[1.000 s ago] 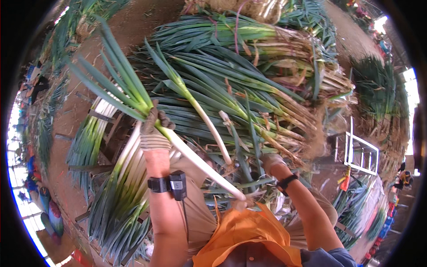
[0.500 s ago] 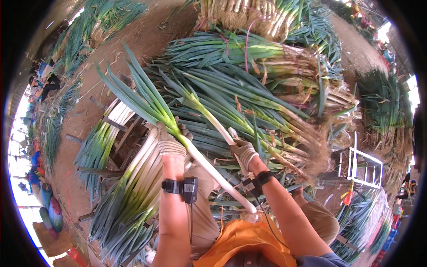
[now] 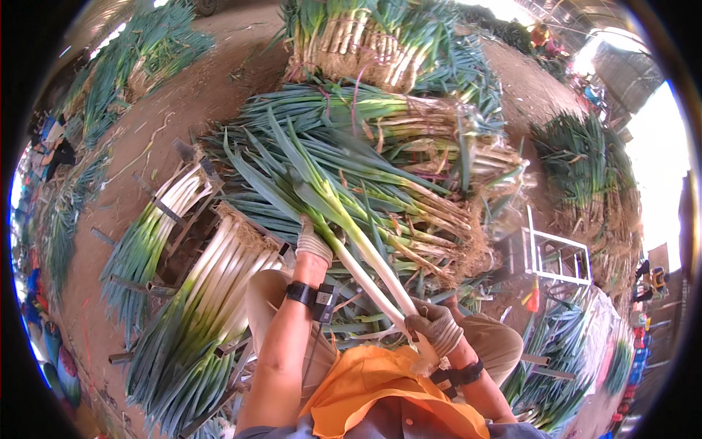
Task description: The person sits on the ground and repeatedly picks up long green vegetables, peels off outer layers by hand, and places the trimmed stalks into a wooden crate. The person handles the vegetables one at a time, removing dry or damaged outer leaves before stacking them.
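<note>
Two long green onions (image 3: 365, 247) lie side by side in front of me, slanting from leafy tops at the upper left to pale root ends at the lower right. My gloved left hand (image 3: 313, 241) is closed round them where green turns to white. At the root ends my gloved right hand (image 3: 436, 329) has its fingers curled round the white stalks; the roots are partly hidden by it. Left of my left arm, a bundle of cleaned white-stemmed green onions (image 3: 212, 282) rests on a metal rack (image 3: 157, 287), with a smaller bundle (image 3: 179, 194) beyond it.
A big heap of uncleaned green onions (image 3: 409, 190) with dry, soiled roots fills the space ahead. A white metal frame (image 3: 559, 256) stands at the right. More piles (image 3: 589, 164) lie on the dirt floor (image 3: 234, 44). My orange apron (image 3: 380, 384) covers my lap.
My right hand has moved down from the heap to the root ends, bringing a second green onion beside the first. My left hand now grips both. The view has shifted.
</note>
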The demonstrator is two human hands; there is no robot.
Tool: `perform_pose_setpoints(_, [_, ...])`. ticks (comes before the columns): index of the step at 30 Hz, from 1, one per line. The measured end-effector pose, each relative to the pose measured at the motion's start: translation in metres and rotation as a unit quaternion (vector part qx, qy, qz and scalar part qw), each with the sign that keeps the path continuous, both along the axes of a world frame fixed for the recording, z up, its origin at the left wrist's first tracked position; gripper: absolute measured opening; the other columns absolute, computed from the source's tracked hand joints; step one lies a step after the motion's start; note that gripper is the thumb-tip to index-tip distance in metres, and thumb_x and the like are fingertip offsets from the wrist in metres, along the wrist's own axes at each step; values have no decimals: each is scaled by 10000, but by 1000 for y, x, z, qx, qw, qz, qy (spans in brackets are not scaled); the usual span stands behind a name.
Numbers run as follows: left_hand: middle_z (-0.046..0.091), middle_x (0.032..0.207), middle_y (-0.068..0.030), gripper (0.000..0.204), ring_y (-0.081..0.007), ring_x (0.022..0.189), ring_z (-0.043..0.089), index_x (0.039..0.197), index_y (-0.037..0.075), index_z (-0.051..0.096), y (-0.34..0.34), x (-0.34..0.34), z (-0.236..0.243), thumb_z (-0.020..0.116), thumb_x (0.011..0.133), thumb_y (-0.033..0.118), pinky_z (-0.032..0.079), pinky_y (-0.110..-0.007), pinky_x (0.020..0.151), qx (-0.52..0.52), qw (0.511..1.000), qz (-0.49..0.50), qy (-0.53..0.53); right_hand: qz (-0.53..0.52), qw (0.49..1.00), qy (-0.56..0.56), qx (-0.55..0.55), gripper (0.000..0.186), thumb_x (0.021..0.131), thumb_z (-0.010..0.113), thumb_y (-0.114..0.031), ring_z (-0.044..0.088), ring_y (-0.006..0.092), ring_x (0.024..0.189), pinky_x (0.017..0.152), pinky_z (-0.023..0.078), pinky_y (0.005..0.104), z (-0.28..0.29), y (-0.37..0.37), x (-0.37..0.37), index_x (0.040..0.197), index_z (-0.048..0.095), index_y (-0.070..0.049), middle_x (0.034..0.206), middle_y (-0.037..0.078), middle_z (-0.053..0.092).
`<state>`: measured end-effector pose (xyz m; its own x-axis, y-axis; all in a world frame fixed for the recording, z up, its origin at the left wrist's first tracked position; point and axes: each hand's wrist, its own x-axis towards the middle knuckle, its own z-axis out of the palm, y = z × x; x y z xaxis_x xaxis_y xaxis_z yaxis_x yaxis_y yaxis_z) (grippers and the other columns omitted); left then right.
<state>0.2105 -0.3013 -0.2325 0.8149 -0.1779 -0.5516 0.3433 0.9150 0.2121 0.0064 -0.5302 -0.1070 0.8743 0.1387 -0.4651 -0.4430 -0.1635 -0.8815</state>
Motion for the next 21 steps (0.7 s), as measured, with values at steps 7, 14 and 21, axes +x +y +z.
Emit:
perform_pose_setpoints(7, [595, 832, -79, 642, -219, 649, 551, 970, 68, 539, -49, -40, 29, 331, 849, 663, 455, -329, 538, -132, 982, -61, -119, -99, 991, 12, 89, 214, 852, 556, -182, 517, 97, 563, 534, 427, 219, 33, -28, -62, 943, 601, 6, 693, 19, 563])
perform_pose_setpoints(14, [606, 790, -29, 496, -207, 651, 590, 976, 103, 554, -79, -62, 39, 408, 889, 569, 506, -355, 594, -21, 1000, 11, 13, -64, 997, -38, 30, 268, 854, 562, -147, 520, 69, 609, 563, 432, 211, 56, -31, -85, 1069, 592, 9, 730, 3, 573])
perform_pose_setpoints(21, [612, 846, -78, 633, -236, 726, 585, 1014, 60, 561, -75, -87, 98, 499, 792, 649, 492, -385, 642, -136, 965, -27, -224, -30, 955, -237, -173, 309, 845, 599, -150, 510, 52, 585, 527, 407, 204, 8, -21, -112, 1125, 599, -20, 707, -32, 557])
